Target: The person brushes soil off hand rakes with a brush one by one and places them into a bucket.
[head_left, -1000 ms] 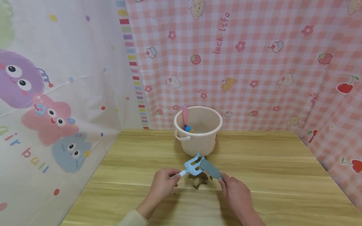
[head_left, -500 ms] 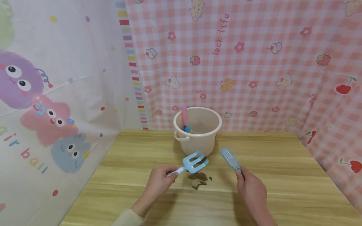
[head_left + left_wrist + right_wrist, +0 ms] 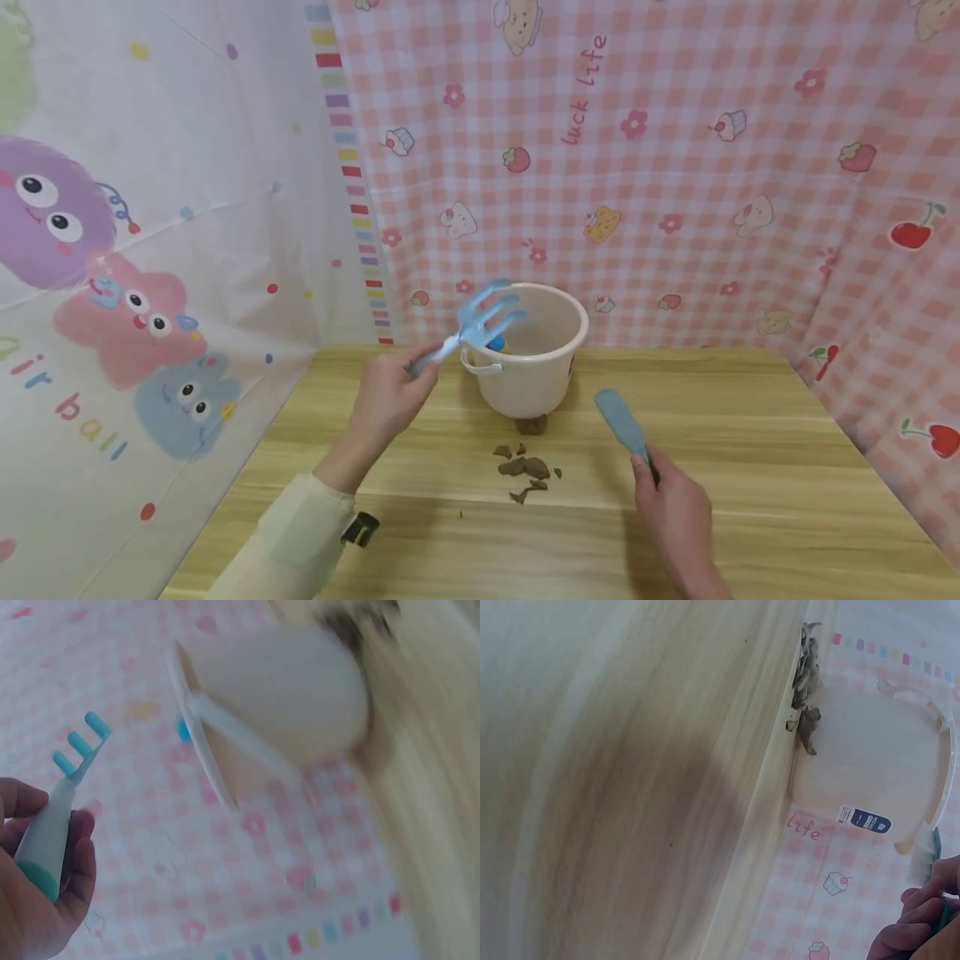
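Observation:
My left hand grips the white handle of a light blue hand fork, raised before the bucket's left rim. In the left wrist view, the fork points its three blue prongs upward, apart from the bucket. My right hand holds a small blue-grey brush above the table, right of the bucket. Pale bristles of this brush show in the right wrist view. Between my hands, brown clods lie scattered on the table. One larger brown lump lies at the bucket's foot.
A cream bucket with a white handle stands at the table's back. Inside it, a blue round piece shows; the fork hides part of the interior. The wood-grain table meets a pink checked cloth behind and a white cloth at left.
My left hand has lifted the fork from over the clods up to the bucket's rim. My right hand has drawn the brush away from the fork to the right and turned it over.

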Tool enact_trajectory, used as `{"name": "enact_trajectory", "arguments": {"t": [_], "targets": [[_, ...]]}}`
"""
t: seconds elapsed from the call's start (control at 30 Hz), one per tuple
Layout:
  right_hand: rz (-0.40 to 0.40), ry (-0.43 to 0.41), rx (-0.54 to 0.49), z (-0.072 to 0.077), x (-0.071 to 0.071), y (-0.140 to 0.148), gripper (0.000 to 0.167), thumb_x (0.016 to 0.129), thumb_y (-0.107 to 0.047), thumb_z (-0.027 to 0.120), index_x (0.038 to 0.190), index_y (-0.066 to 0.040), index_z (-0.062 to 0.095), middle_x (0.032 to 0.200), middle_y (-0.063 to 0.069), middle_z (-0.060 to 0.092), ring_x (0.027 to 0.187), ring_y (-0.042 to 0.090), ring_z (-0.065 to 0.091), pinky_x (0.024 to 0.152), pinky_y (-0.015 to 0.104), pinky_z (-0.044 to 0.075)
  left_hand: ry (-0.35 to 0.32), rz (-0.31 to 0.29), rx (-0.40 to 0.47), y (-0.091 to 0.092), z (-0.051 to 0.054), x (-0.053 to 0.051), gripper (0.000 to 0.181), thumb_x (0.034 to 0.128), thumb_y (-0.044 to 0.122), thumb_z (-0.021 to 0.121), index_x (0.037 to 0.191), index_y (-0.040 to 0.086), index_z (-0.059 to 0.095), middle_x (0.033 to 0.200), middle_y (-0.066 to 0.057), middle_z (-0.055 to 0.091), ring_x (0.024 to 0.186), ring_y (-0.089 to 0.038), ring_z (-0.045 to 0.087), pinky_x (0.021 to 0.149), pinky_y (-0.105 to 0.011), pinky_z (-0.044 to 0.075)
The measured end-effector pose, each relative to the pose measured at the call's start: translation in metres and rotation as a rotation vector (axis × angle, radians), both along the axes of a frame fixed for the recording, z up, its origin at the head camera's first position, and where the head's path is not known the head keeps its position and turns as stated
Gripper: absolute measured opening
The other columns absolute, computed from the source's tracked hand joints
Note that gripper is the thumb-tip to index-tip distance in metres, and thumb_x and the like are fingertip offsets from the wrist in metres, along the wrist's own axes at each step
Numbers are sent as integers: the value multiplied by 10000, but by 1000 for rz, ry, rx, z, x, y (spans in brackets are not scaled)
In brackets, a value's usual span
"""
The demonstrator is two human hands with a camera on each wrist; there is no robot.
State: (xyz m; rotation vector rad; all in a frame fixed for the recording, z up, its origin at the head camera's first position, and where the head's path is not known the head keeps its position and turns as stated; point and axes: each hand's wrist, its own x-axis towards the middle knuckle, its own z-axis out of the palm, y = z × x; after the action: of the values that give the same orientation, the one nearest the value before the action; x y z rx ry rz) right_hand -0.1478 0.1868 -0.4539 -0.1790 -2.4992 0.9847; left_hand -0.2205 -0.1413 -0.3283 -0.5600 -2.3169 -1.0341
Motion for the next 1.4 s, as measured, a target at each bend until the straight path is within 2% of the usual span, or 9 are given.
{"name": "enact_trajectory", "arguments": {"t": [0.13,0.33,0.47,0.57,0.7,0.87,1.0,1.13,1.4], "targets": [[10,-50,-23,0,2,-3,408,1033,-262,535,1321,20,598,609,0,484,460,126,388,403,269,326,175,49,-222,-8,4,-29,297,861,-3,665,1153,-13,713,1058,-145,715,713,-238,630,626,-379,537],[6,-62,-10,-2,4,-6,388,1021,-241,558,1308,17,607,643,26,540,481,138,398,426,281,327,345,115,-612,-4,-2,-67,291,847,-7,699,1135,26,729,1086,-101,718,955,-278,687,795,-393,566],[12,-51,1,-4,5,-8,387,1012,-228,575,1293,36,612,682,48,592,487,140,407,442,292,335,369,118,-827,5,-7,-85,315,864,23,707,1176,63,721,1125,-80,710,990,-271,676,824,-410,553],[13,-38,-1,-6,5,-8,377,1009,-221,580,1281,37,621,669,41,587,485,135,408,444,294,333,347,116,-933,11,-10,-95,329,896,57,697,1224,77,695,1185,-77,686,1071,-272,643,857,-424,538],[5,-36,-15,-6,5,-9,376,1015,-224,566,1275,40,624,653,29,572,478,127,411,435,284,333,321,113,-992,20,-14,-106,304,933,68,663,1237,74,666,1230,-82,661,1137,-275,603,880,-415,518],[-18,-75,-25,-6,4,-7,396,1022,-228,541,1304,44,599,744,91,625,507,154,427,466,302,352,305,116,-1044,31,-20,-117,242,931,96,666,1172,80,665,1196,-64,655,1045,-265,606,840,-385,503],[-17,-110,-26,-7,5,-5,398,1023,-218,532,1320,41,587,799,117,649,545,169,455,502,324,374,300,117,-1086,39,-27,-125,223,929,127,685,1151,106,683,1220,-67,641,1042,-269,599,906,-409,483],[-16,-141,-28,-9,3,-3,401,1024,-219,521,1325,38,583,819,121,643,550,178,454,501,326,363,258,105,-1112,43,-30,-129,223,951,131,663,1173,134,685,1261,-65,620,1113,-280,578,947,-442,454],[-23,-145,0,-15,0,2,400,1015,-212,525,1311,49,591,903,164,661,613,215,498,539,337,385,192,63,-1128,50,-27,-131,166,977,138,631,1128,98,686,1222,-54,612,1089,-247,580,895,-424,457]]}}
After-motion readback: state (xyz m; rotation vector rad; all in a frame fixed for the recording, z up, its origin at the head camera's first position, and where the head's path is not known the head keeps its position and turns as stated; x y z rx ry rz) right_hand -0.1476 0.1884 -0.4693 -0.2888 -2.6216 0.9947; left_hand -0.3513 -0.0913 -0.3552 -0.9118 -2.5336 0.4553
